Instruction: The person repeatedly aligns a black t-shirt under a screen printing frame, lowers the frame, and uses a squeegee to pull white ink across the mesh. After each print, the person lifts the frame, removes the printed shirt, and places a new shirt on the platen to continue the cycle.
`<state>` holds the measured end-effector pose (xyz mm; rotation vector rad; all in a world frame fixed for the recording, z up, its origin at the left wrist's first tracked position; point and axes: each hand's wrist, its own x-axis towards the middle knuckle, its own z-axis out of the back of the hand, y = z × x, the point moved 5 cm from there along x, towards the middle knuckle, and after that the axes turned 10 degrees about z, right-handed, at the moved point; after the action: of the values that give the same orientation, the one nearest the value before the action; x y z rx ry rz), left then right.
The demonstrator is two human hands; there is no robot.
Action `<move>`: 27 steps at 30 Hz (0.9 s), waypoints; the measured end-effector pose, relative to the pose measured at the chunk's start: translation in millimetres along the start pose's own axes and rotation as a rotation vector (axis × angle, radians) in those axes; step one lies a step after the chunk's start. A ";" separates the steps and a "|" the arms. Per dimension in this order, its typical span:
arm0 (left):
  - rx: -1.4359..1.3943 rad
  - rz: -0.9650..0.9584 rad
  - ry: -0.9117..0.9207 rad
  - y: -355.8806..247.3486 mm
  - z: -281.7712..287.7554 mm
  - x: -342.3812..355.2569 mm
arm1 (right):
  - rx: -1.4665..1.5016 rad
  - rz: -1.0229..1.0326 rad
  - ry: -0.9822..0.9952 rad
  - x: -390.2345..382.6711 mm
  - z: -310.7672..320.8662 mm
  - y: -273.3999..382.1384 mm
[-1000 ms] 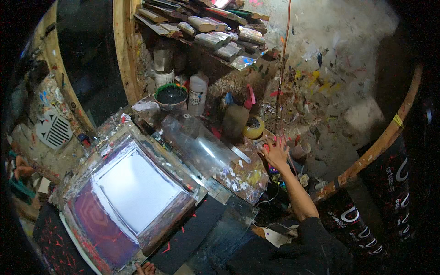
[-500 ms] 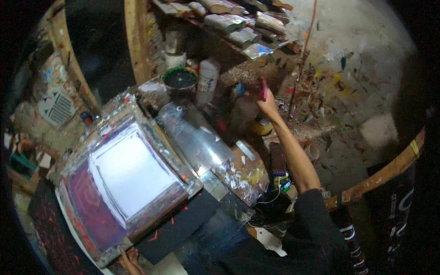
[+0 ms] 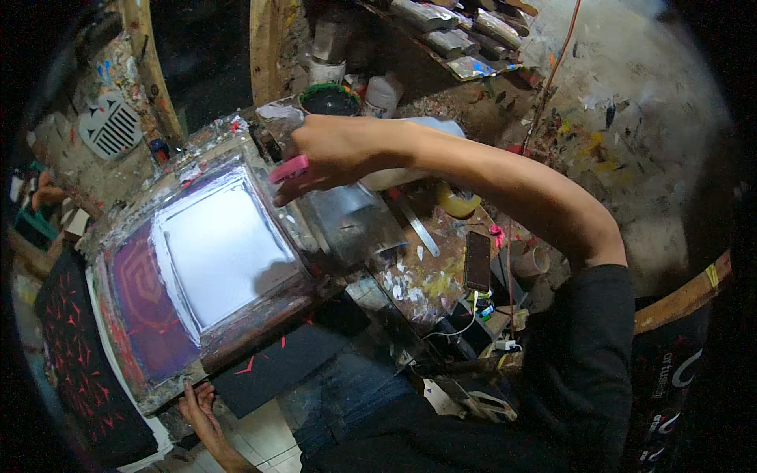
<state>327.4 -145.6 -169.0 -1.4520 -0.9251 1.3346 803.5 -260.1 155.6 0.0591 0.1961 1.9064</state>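
Note:
A screen printing frame (image 3: 151, 311) lies at the left, with purple mesh at one side and a bright white rectangle (image 3: 225, 252) edged in white paint. Beside its far right edge is my right hand (image 3: 335, 150), closed on a small pink object (image 3: 290, 169) whose kind I cannot make out. The right forearm stretches across from the right, hiding part of a pale container (image 3: 392, 178). At the frame's near corner, my left hand (image 3: 202, 408) touches the edge with one fingertip. Its other fingers are loosely bent and apart, holding nothing.
Black fabric with red marks (image 3: 87, 355) lies left of the frame. A paint-spattered board (image 3: 422, 288) bears a metal strip (image 3: 418, 226), a phone (image 3: 477, 260) and a tape roll (image 3: 459, 201). A dark paint bucket (image 3: 330, 100) stands at the back.
My right hand has swung leftward from the far right to the frame, still holding the pink object. My left hand stays at the near corner. The view has shifted somewhat.

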 end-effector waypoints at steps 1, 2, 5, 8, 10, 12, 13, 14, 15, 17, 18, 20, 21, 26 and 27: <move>0.003 -0.022 0.018 -0.4 -1.3 -0.8 | 0.002 -0.024 -0.013 9.4 -0.3 3.8; 0.015 -0.037 0.025 -1.7 -1.8 -0.4 | 0.004 -0.050 -0.026 16.2 -0.6 6.3; -0.003 -0.001 0.040 -1.7 -2.6 2.2 | -0.002 -0.059 0.003 28.4 -3.0 13.4; -0.068 0.133 0.021 3.1 -0.4 5.8 | 0.003 -0.046 -0.018 31.0 5.0 16.7; -0.082 0.138 0.024 3.7 0.8 6.6 | 0.040 -0.098 -0.008 26.5 10.1 13.2; -0.075 0.080 0.046 1.9 0.9 6.7 | 0.094 -0.171 0.026 17.3 11.8 7.1; -0.082 0.071 0.055 2.5 0.6 6.3 | 0.079 -0.099 -0.017 13.4 15.0 8.7; -0.110 0.100 0.060 3.9 1.0 7.3 | 0.061 -0.017 -0.070 8.3 18.1 10.6; -0.154 0.124 0.051 5.6 1.6 7.5 | 0.025 0.021 -0.091 2.0 18.6 10.7; -0.128 0.166 0.050 6.5 1.8 9.2 | 0.109 -0.016 -0.191 -14.4 19.9 4.7; -0.129 0.179 0.017 5.9 3.6 9.8 | 0.142 -0.055 -0.226 -23.7 19.6 0.1; -0.143 0.257 0.023 5.7 3.1 10.2 | 0.172 -0.169 -0.258 -48.1 16.2 -12.0; -0.161 0.296 0.010 4.4 3.7 10.7 | 0.187 -0.218 -0.277 -59.5 13.1 -19.9; -0.085 0.263 0.077 -9.8 -4.2 5.4 | 0.193 -0.596 -0.985 -168.8 -11.0 -80.7; -0.104 0.246 0.074 -12.2 -5.4 4.5 | 0.144 -0.700 -1.146 -189.7 -25.0 -97.5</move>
<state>334.0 -138.6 -158.7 -1.7282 -0.7960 1.4160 955.0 -409.3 125.4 1.0088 -0.3862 0.9383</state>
